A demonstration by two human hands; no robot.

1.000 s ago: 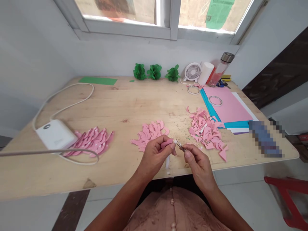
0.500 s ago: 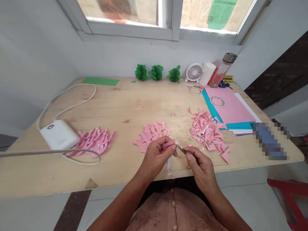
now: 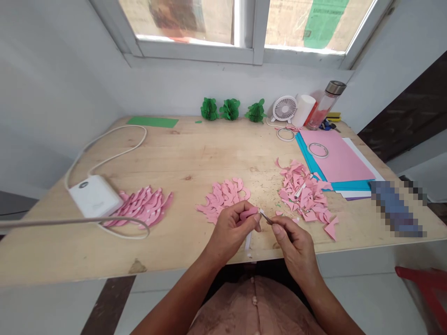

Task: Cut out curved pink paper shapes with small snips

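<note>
Paper (image 3: 247,213), pink, is pinched in the left hand (image 3: 233,228); just beside, the right hand (image 3: 296,242) pinches a tool (image 3: 267,219) by the white tip (image 3: 261,211): fine work, the next move probably wanting steadiness.

A wooden table (image 3: 195,156) bears pink cutouts (image 3: 220,197) and green paper (image 3: 153,122).

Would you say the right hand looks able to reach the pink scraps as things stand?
Probably yes: the pink scraps lie just beyond the right hand with nothing upright between them, though it holds a slim dark tool.
</note>
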